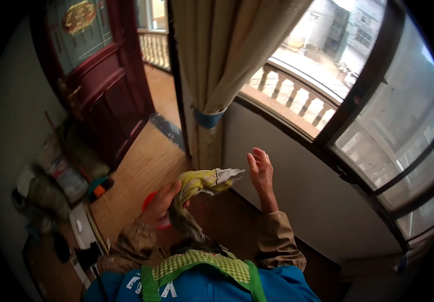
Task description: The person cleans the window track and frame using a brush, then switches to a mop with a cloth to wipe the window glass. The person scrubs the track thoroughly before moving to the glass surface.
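A crumpled yellow and grey cloth hangs from my left hand, whose fingers are closed round it. One end, whitish, sticks out to the right, while a darker end droops toward my apron. Apart from the cloth, to its right, my right hand is raised in front of the wall below the window, fingers bent and holding nothing. Behind my left hand, partly hidden by it, shows a red round rim, perhaps of a basin.
A dark red door stands open at the far left. Beige curtains, tied with a blue band, hang beside the framed window. Bags and a broom-like tool with a green and orange head lie along the left wall.
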A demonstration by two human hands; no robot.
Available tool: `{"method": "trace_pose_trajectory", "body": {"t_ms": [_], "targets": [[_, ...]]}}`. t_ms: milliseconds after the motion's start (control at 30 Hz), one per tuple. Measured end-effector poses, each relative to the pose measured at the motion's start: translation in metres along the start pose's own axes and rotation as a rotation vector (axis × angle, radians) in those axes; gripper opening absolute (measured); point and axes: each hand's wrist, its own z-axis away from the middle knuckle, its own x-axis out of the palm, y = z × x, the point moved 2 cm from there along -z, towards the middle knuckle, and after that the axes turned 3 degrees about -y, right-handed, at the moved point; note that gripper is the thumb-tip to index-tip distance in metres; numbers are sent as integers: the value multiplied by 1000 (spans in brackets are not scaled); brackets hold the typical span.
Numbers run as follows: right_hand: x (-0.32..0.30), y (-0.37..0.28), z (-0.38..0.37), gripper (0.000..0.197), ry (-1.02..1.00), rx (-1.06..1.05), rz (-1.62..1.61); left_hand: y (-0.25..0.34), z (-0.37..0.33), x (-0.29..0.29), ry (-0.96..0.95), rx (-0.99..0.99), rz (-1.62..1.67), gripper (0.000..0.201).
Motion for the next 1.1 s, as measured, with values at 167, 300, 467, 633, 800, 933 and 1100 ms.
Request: {"method": "trace_pose_trajectory", "body": {"t_ms": [167, 300, 467, 633, 800, 933, 1100], "targets": [[115, -53, 104, 30, -664, 301, -797, -27, 1, -44, 38, 74, -1, 47], [155, -90, 108, 29, -680, 212, -559, -14, 23, -65, 107, 145, -127, 37], [175, -103, 86, 20, -635, -99, -105, -9, 39, -110, 158, 156, -389, 46], [186, -109, 45, 17, -649, 493, -733, -40, 67, -163, 138, -125, 168, 51], [221, -88, 72, 26, -628, 925, -1195, -137, 89, -177, 146, -207, 700, 40], [253, -71, 95, 32, -660, 1060, -1394, -199, 122, -177, 205, -263, 969, 29], [236, -58, 87, 36, -699, 968, -1200, -127, 166, -264, 515, 244, 725, 43]]}}
